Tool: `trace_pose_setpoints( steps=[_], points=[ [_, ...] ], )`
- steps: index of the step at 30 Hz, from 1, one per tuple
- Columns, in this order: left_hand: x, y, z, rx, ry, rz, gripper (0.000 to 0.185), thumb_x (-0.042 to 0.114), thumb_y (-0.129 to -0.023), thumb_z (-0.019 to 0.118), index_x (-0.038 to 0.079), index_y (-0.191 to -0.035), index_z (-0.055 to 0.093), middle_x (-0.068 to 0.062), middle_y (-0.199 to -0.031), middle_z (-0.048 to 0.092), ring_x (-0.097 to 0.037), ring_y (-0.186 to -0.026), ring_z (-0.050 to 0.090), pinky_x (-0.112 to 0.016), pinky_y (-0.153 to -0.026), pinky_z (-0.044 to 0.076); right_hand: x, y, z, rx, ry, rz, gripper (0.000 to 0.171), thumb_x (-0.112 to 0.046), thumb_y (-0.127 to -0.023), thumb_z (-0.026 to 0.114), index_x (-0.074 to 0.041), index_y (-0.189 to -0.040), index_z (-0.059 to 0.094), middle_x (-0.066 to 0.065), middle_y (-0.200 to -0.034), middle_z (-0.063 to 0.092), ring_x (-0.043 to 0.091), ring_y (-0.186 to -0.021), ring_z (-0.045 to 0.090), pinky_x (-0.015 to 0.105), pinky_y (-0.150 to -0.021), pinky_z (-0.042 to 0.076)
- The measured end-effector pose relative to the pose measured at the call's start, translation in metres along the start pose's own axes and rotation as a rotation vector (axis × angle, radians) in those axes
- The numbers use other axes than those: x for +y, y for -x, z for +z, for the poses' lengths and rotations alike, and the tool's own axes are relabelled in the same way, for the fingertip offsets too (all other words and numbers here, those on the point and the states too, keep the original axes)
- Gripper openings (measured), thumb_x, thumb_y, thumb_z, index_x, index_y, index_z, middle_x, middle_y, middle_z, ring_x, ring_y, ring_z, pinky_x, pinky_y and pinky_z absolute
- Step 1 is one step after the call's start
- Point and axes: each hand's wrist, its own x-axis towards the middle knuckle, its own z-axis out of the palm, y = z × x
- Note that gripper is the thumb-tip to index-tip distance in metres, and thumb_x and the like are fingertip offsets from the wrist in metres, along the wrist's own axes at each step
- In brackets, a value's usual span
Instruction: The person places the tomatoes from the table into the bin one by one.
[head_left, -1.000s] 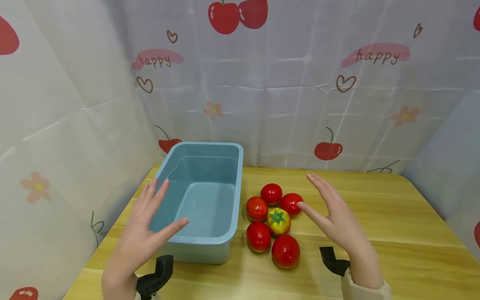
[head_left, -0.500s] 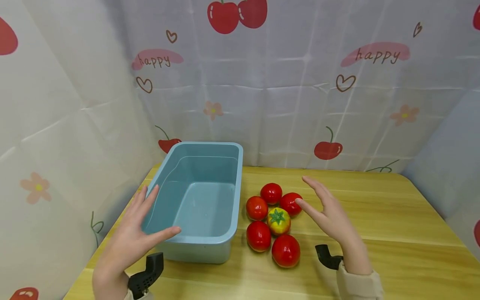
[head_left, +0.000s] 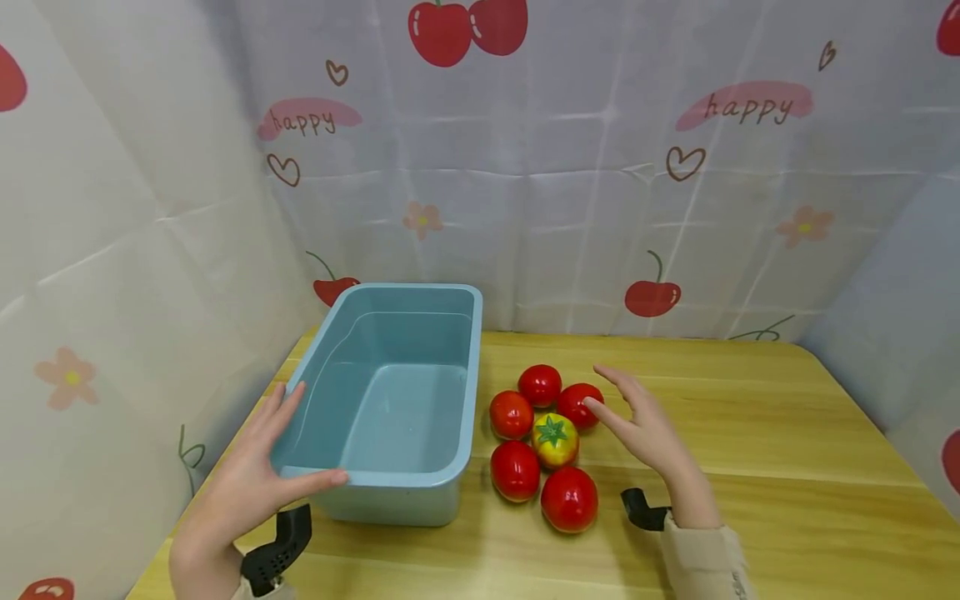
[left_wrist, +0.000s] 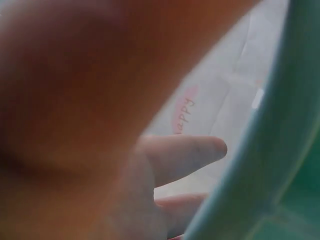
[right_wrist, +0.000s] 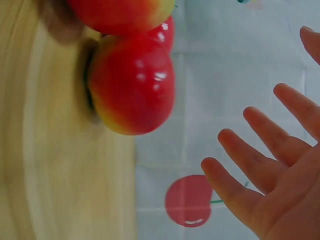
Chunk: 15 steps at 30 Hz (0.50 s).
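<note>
We are only beginning: our left hand (head_left: 247, 483) is resting with released fingers on the empty pale-blue rectangular plastic tub (head_left: 390, 475), our right hand (head_left: 648, 433), fingers released, is nearing six glossy tomatoes (head_left: 551, 446) clustered on the wooden counter (head_left: 787, 467)

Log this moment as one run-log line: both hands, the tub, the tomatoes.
left hand: open at blue tub near corner | right hand: open beside tomatoes | tomatoes: on table, tub holds none
</note>
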Motion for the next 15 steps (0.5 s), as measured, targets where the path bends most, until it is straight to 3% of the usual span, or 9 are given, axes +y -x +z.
trace_pose_setpoints(
  steps=[8, 15],
  points=[
    [-0.012, -0.003, 0.001, -0.002, 0.055, 0.025, 0.110, 0.038, -0.068, 0.083, 0.021, -0.152, 0.014, -0.015, -0.155, 0.009, -0.044, -0.135, 0.016, -0.064, -0.094, 0.026, 0.023, -0.005, 0.016, -0.031, -0.071, 0.051, 0.061, -0.042, -0.090, 0.060, -0.012, -0.140, 0.042, 0.016, -0.145, 0.035, 0.037, -0.132, 0.030, 0.060, -0.102, 0.028],
    [-0.018, -0.004, -0.001, -0.039, 0.133, 0.007, 0.108, 0.032, -0.071, 0.083, 0.027, -0.152, 0.012, -0.001, -0.156, 0.006, -0.039, -0.137, 0.013, -0.061, -0.095, 0.025, 0.043, -0.005, 0.027, -0.064, -0.161, 0.087, 0.061, -0.037, -0.090, 0.062, -0.005, -0.139, 0.042, 0.021, -0.147, 0.028, 0.040, -0.133, 0.026, 0.058, -0.104, 0.027]
  ],
)
